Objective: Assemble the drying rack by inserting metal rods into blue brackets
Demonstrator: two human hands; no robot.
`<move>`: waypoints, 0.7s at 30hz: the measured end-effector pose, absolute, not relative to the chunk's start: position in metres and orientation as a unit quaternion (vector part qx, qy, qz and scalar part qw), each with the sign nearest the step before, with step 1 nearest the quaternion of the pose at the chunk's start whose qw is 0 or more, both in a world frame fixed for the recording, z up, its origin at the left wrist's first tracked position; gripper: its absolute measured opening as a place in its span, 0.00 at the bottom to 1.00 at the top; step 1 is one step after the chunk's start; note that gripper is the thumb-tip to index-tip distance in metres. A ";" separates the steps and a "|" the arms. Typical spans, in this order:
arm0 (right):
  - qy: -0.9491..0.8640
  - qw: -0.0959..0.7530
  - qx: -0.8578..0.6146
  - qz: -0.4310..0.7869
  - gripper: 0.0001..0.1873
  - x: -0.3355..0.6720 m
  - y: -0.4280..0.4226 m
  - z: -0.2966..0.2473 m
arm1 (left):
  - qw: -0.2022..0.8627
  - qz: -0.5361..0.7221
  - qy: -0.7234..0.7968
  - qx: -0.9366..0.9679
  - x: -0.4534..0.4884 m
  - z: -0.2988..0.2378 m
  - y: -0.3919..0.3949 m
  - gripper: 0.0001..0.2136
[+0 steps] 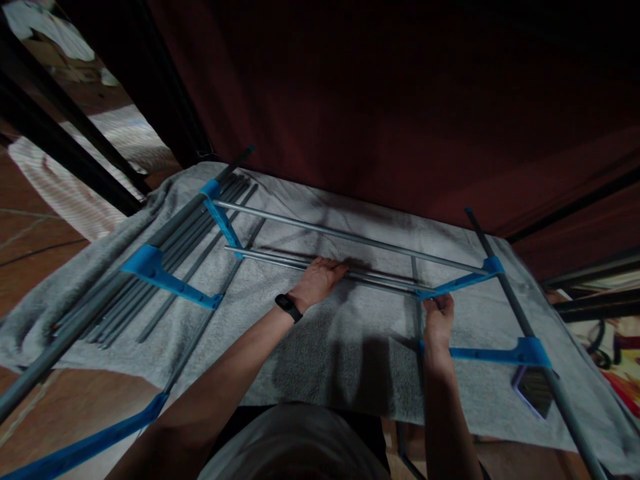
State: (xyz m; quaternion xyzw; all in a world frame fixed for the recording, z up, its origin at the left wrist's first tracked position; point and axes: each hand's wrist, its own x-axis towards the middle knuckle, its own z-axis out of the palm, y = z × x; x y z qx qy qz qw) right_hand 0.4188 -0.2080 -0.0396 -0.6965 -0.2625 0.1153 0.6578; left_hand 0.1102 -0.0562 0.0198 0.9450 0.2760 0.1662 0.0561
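A person's bare hands work on a partly joined frame of grey metal tubes and blue plastic brackets lying on a pale towel-like cloth [300, 347]. The left hand [320, 277], wearing a dark wristband [287, 306], closes its fingers over two thin rods [383, 279] near their middle, apparently to keep them level. The right hand [440, 320] bends its fingers around the inner end of a blue bracket [463, 285], where the rods arrive, probably to steady that joint; how firmly, I cannot tell. Beyond, one cross rod [345, 235] spans both sides, seemingly setting their spacing. Loose grey tubes [186, 241] lie bunched at left, perhaps for easy reach. A phone [535, 390] rests at right. A dark red curtain [350, 100] hangs behind; below left is tiled floor [95, 400], and the room is dim.
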 end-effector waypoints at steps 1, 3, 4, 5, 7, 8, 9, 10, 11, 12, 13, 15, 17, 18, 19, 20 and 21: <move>-0.260 0.659 -0.696 0.117 0.25 0.419 -0.208 -0.040 | 0.059 0.167 0.279 0.944 0.111 0.020 -0.056 0.16; -0.247 0.665 -0.695 0.120 0.25 0.420 -0.208 -0.041 | 0.061 0.163 0.287 0.942 0.112 0.021 -0.056 0.15; -0.242 0.668 -0.693 0.119 0.25 0.420 -0.208 -0.041 | 0.061 0.159 0.290 0.942 0.112 0.023 -0.056 0.15; -0.238 0.671 -0.692 0.118 0.25 0.420 -0.208 -0.041 | 0.059 0.155 0.291 0.942 0.113 0.024 -0.055 0.15; -0.239 0.673 -0.690 0.117 0.25 0.421 -0.207 -0.041 | 0.056 0.149 0.289 0.944 0.114 0.027 -0.055 0.15; -0.242 0.673 -0.689 0.118 0.25 0.420 -0.207 -0.041 | 0.054 0.148 0.287 0.945 0.115 0.028 -0.055 0.15; -0.244 0.672 -0.689 0.118 0.24 0.420 -0.207 -0.040 | 0.052 0.149 0.285 0.945 0.115 0.029 -0.054 0.15; -0.246 0.669 -0.691 0.118 0.24 0.420 -0.207 -0.040 | 0.049 0.153 0.283 0.945 0.115 0.029 -0.054 0.15; -0.248 0.667 -0.693 0.117 0.24 0.420 -0.206 -0.040 | 0.045 0.158 0.282 0.945 0.115 0.029 -0.054 0.15; -0.248 0.665 -0.695 0.117 0.24 0.419 -0.206 -0.040 | 0.041 0.163 0.282 0.945 0.115 0.028 -0.054 0.15; -0.250 0.662 -0.697 0.116 0.24 0.419 -0.206 -0.040 | 0.037 0.168 0.281 0.944 0.115 0.027 -0.054 0.15; -0.251 0.657 -0.701 0.116 0.25 0.420 -0.204 -0.041 | 0.033 0.176 0.282 0.943 0.115 0.024 -0.052 0.15; -0.247 0.657 -0.702 0.118 0.25 0.422 -0.202 -0.042 | 0.035 0.181 0.283 0.941 0.116 0.021 -0.050 0.15; -0.243 0.658 -0.703 0.118 0.26 0.423 -0.202 -0.042 | 0.038 0.183 0.283 0.941 0.116 0.021 -0.050 0.15; -0.236 0.658 -0.706 0.119 0.26 0.422 -0.202 -0.042 | 0.040 0.184 0.283 0.941 0.116 0.020 -0.049 0.15; -0.225 0.655 -0.712 0.117 0.27 0.421 -0.202 -0.042 | 0.042 0.184 0.282 0.941 0.115 0.020 -0.049 0.15; -0.212 0.651 -0.721 0.108 0.28 0.417 -0.204 -0.042 | 0.044 0.184 0.280 0.941 0.115 0.019 -0.049 0.15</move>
